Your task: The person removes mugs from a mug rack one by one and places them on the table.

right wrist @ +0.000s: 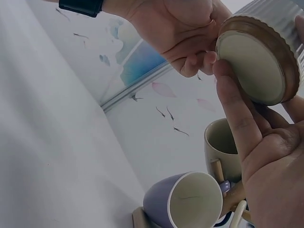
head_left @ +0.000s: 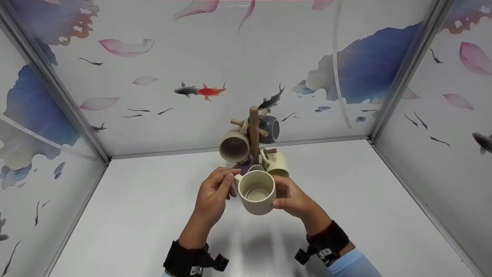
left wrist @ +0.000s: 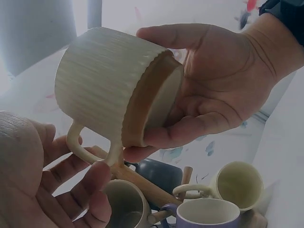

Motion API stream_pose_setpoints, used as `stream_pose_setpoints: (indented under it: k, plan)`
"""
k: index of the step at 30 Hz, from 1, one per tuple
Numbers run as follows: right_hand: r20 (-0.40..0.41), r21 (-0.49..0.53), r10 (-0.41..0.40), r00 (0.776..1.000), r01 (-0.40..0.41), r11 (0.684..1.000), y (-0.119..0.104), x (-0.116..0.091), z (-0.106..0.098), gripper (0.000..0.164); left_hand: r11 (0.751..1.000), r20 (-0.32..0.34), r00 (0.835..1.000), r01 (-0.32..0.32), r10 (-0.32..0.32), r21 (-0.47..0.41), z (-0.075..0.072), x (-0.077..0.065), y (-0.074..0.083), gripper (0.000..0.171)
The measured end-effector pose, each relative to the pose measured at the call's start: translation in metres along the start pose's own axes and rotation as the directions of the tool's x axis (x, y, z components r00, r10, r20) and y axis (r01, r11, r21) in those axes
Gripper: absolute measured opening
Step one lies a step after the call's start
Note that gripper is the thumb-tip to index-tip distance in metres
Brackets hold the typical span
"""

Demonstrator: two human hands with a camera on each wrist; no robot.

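A cream mug (head_left: 256, 192) with a ribbed side and a brown band round its base is held in front of a wooden mug rack. On its right side, my right hand (head_left: 294, 198) grips the body, thumb near the rim and fingers reaching to the base. My left hand (head_left: 213, 194) pinches the handle (left wrist: 78, 142) at the left. The mug's opening faces the head camera, and its pale underside (right wrist: 251, 66) shows in the right wrist view. Behind it stands the rack's post (head_left: 254, 134), partly covered by mugs.
Several mugs hang on the rack: a brownish one (head_left: 234, 147), a dark blue-grey one (head_left: 270, 129), a pale yellow one (head_left: 277, 165) and a purple one (right wrist: 159, 202). A white tabletop (head_left: 134, 215) lies below. Printed panels (head_left: 153, 115) enclose the back and sides.
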State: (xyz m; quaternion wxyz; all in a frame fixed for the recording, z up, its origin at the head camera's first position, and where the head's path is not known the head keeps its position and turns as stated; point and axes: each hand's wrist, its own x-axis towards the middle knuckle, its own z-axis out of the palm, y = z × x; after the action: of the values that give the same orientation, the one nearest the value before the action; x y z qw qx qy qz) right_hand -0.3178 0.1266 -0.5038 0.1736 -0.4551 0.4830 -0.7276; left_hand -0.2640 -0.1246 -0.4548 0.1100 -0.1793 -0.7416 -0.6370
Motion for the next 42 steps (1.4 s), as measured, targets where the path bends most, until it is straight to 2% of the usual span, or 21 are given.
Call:
stream_pose_setpoints:
  k: [3,6,9,15,19,27,30,32,37,42]
  plan:
    - [0.019,0.016,-0.008,1.0,0.008,1.0,0.003,-0.001,0.0,0.066,0.999,0.076,0.996,0.036,-0.036,-0.006,-0.001,-0.001,0.0,0.025]
    - [0.028,0.037,-0.011,1.0,0.01,0.999,0.006,-0.001,0.002,0.068,0.997,0.151,0.986,0.071,-0.068,-0.012,-0.003,-0.003,0.002,0.025]
    - [0.025,0.052,-0.011,1.0,0.01,0.999,0.008,0.0,0.002,0.07,0.995,0.197,0.976,0.099,-0.09,-0.033,-0.007,-0.004,0.004,0.027]
    - [0.015,0.118,0.005,1.0,-0.007,0.993,0.008,0.001,0.002,0.064,0.98,0.298,0.945,0.172,-0.135,-0.1,-0.015,-0.005,0.009,0.033]
    - [0.009,0.189,0.006,1.0,-0.008,0.982,0.009,0.0,0.002,0.059,0.978,0.34,0.929,0.187,-0.145,-0.095,-0.018,-0.004,0.011,0.036]
    - [-0.02,0.214,0.062,0.998,-0.057,0.975,0.012,-0.001,0.003,0.058,0.966,0.387,0.897,0.253,-0.212,-0.055,-0.022,-0.005,0.013,0.04]
    - [-0.042,0.242,0.072,0.997,-0.06,0.968,0.012,-0.002,0.003,0.056,0.968,0.372,0.903,0.248,-0.214,-0.044,-0.023,-0.006,0.014,0.041]
    - [-0.062,0.246,0.072,0.995,-0.055,0.968,0.011,-0.001,0.003,0.055,0.97,0.346,0.913,0.24,-0.214,-0.032,-0.023,-0.006,0.015,0.042]
    - [-0.111,0.214,0.07,0.991,-0.044,0.976,0.009,0.002,0.005,0.052,0.972,0.245,0.943,0.235,-0.225,-0.009,-0.023,-0.009,0.016,0.039]
    - [-0.145,0.179,0.051,0.988,-0.025,0.984,0.007,0.004,0.006,0.046,0.974,0.162,0.961,0.227,-0.223,-0.004,-0.024,-0.013,0.017,0.036]
